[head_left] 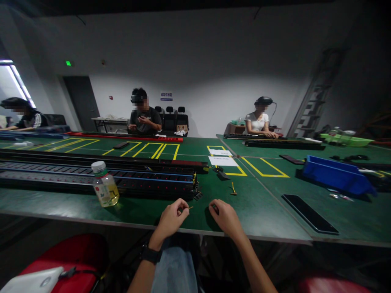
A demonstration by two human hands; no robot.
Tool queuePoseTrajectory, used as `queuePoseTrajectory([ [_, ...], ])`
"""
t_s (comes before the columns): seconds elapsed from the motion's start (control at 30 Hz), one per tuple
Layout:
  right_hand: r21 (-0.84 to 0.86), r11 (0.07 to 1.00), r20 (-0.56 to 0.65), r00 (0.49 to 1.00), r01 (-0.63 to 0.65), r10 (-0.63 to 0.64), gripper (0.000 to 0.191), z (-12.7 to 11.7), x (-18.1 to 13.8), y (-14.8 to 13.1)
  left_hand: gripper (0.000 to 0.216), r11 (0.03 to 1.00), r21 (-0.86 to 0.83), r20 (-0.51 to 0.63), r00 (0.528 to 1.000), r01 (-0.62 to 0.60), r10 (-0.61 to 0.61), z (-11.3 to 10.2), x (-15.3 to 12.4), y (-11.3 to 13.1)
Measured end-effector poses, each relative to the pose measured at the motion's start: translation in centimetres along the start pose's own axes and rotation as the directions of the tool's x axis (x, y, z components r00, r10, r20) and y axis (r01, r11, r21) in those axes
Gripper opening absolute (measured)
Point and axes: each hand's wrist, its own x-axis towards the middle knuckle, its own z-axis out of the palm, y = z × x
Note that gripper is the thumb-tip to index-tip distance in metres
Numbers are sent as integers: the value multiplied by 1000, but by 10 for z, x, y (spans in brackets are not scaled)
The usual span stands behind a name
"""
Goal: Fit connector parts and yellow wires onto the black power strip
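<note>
A dim room with a pale wall [195, 57] stood beyond a long green surface [250, 203].
At the far left, a bright window [11, 83] let in light, and a green lit sign [68, 63] glowed above a grey door [81, 99]. A small red box [110, 98] was fixed to the wall beside it, and a notice with blue lettering [166, 96] hung above a row of black chairs [169, 122]. A white side table [110, 120] stood near the door; a ladder-like frame [317, 91] leaned at the right. Yellow lines [275, 176] marked out rectangles on the surface, and a red seat [76, 252] showed at the lower left, below its near edge.
</note>
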Motion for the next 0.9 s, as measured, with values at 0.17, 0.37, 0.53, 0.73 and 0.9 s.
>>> queuePoseTrajectory([
  [0.17,3,1000,13,1000,-9,9,21,0,0,0,22,1000,-8,-4,1000,-8,8,1,1,-3],
  [0.37,20,1000,25,1000,-9,9,20,0,0,2,20,1000,-24,4,1000,-7,7,1,0,0],
  [0.53,25,1000,12,1000,-5,4,21,1,0,2,19,998,-65,16,1000,-2,3,0,1,3],
  [0.73,20,1000,9,1000,1,-1,22,1,0,3,18,997,-80,19,1000,10,-8,-1,0,6],
  [0.9,30,1000,17,1000,-6,5,23,0,0,3,18,996,-85,17,1000,12,-11,0,0,4],
])
